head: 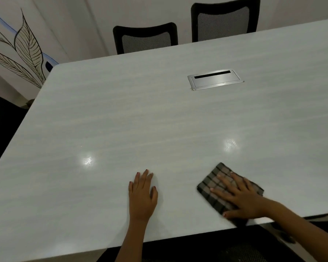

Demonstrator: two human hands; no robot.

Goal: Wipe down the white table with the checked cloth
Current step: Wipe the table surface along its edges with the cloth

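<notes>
Step in hand: You are wiping the near side of the white bench (121, 120). With the pad pressed down, I judge a stroke is under way, not finished.

Checked cloth (214, 178): It is lying folded into a pad at 5 o'clock on the bench, with its near corner reaching the front edge.

Right hand (240, 197): You are pressing it palm-down on the cloth, fingers straight and spread, pinching nothing.

Left hand (142, 193): You are resting it flat on the bare bench at 6 o'clock, fingers straight and fairly close together. It is near the cloth but not touching it.

Next move: Most of the top toward 9 and 12 o'clock looks yet to be covered. You will probably be needing long strokes away from you under steady palm pressure, leaning on the left hand. Take care around the metal cable hatch (215, 80) at 1 o'clock, where the cloth could snag on the rim.

Surface: The bench is showing a glossy pale top with faint streaked grain, and it is reflecting two lights, at 7 and 4 o'clock.

Room: Two black mesh-backed office chairs (145, 39) are standing at the far side, at 12 and 1 o'clock. A leaf mural (27, 44) is covering the wall at 10 o'clock.
</notes>
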